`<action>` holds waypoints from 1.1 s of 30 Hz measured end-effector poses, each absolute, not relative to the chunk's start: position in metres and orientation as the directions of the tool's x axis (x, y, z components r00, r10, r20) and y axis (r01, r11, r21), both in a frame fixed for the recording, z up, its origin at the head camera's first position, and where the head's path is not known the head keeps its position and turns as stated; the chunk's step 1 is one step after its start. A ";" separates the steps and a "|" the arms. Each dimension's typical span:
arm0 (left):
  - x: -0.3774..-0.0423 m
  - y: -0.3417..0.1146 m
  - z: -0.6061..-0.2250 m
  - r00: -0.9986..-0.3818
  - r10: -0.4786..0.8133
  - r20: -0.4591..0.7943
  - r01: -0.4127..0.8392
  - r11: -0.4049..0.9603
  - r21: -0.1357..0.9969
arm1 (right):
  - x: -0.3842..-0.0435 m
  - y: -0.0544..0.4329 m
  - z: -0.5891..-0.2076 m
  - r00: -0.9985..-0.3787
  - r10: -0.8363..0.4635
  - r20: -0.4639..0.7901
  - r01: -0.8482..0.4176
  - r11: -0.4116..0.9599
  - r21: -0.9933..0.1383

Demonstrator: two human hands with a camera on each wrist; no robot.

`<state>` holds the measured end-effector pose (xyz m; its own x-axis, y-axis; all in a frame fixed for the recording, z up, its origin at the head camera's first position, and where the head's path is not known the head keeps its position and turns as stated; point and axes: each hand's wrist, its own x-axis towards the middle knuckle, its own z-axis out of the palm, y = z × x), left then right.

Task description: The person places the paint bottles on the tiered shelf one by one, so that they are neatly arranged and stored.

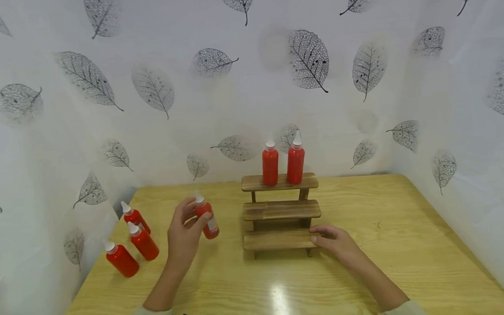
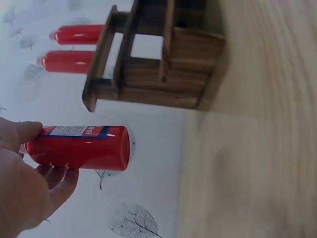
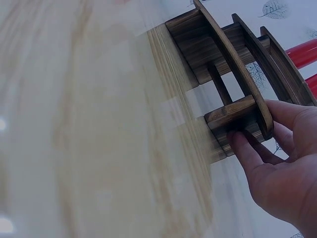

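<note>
My left hand holds a red squeeze bottle with a white pointed cap, thumb on one side and fingers on the other. In the left wrist view the bottle shows a printed label and hangs above the table. A three-tier wooden display stand stands to its right. My right hand pinches the right end of the stand's lowest step, also seen in the right wrist view, where thumb and fingers take the step's end. Two red bottles, one left and one right, stand upright on the top step.
Three more red bottles with white caps, front, middle and back, stand at the left of the pale wooden table. Behind and at the sides hangs a white leaf-patterned sheet.
</note>
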<state>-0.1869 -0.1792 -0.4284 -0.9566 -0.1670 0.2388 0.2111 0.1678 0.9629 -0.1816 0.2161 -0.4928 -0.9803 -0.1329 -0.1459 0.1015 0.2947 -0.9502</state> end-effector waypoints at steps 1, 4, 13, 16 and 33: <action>-0.186 -0.175 -0.425 -0.956 -0.154 0.251 0.228 0.153 0.961 | -0.181 0.216 -0.493 -0.980 -0.133 -0.147 0.103 0.295 -0.950; -0.186 -0.163 -0.414 -0.951 -0.123 0.284 0.272 0.108 0.956 | -0.181 0.216 -0.493 -0.980 -0.130 -0.149 0.105 0.293 -0.950; -0.197 -0.127 -0.388 -0.939 -0.053 0.339 0.338 0.036 0.941 | -0.180 0.218 -0.491 -0.977 -0.152 -0.150 0.101 0.287 -0.953; -0.204 -0.116 -0.385 -0.934 -0.029 0.357 0.356 0.029 0.934 | -0.179 0.218 -0.490 -0.977 -0.152 -0.148 0.100 0.284 -0.954; -0.231 -0.049 -0.380 -0.884 0.134 0.449 0.465 0.135 0.875 | -0.180 0.217 -0.491 -0.978 -0.157 -0.135 0.086 0.283 -0.955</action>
<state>-0.2312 -0.0486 -0.3798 -0.8837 0.1339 0.4485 0.4646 0.1351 0.8751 -0.1803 0.2172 -0.4906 -0.9782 -0.1575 -0.1352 0.0864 0.2833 -0.9551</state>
